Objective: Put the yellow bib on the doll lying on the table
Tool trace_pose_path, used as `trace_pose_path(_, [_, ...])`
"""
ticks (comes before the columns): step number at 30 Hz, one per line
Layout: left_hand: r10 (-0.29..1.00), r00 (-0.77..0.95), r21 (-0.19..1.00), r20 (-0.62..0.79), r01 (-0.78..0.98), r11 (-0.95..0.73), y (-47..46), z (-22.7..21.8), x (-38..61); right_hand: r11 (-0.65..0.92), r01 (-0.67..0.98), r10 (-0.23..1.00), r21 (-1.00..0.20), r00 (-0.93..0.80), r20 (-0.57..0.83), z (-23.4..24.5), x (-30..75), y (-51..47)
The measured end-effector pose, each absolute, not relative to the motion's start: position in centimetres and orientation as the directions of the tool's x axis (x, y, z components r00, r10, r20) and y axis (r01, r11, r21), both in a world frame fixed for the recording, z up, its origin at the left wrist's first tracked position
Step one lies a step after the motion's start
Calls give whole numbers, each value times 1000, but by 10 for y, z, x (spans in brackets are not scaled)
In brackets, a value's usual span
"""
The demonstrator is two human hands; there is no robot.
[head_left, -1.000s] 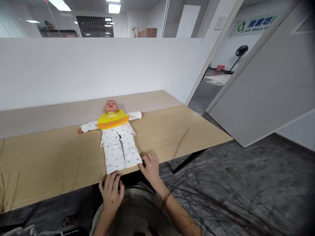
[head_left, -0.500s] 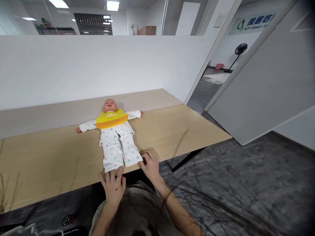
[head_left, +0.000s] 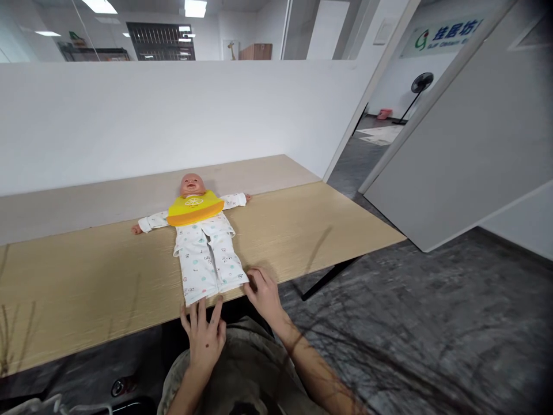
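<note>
More spread than a second ago, left hand (head_left: 205,339) lies open at trousers (head_left: 197,266); right grip (head_left: 261,291) unclear.

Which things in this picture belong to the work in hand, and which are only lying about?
In the work: white patterned trousers, left hand and right hand both at the trousers, doll, yellow bib, table.
Only around: standing fan, pink container, wall sign.

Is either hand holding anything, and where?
The left hand holds nothing, fingers spread by the trousers; whether the right hand pinches their hem corner can't be told.
</note>
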State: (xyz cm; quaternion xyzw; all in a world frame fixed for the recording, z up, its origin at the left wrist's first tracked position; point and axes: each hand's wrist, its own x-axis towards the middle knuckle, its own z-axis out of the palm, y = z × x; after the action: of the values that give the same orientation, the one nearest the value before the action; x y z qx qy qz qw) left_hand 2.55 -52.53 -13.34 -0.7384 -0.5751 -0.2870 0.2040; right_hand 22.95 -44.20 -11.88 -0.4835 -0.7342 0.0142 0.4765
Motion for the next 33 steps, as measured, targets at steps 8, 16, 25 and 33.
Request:
trace_pose_path(8, [702, 285, -39, 653, 938, -345, -519, -129, 35, 422, 818, 768, -391, -94, 633, -117, 217, -431])
trace_pose_path(16, [735, 218, -8, 642, 960, -279, -518, -121, 47, 503, 701, 754, -506, -68, 654, -113, 217, -433])
trace_pose_path(25, [727, 187, 7, 661, 967, -256, -506, -122, 51, 637, 582, 684, -506, -123, 719, -89, 211, -431])
trace_pose_path(33, [729, 201, -7, 655, 966, -259, -509, -125, 58, 614, 607, 700, -504, -124, 703, -79, 193, -426])
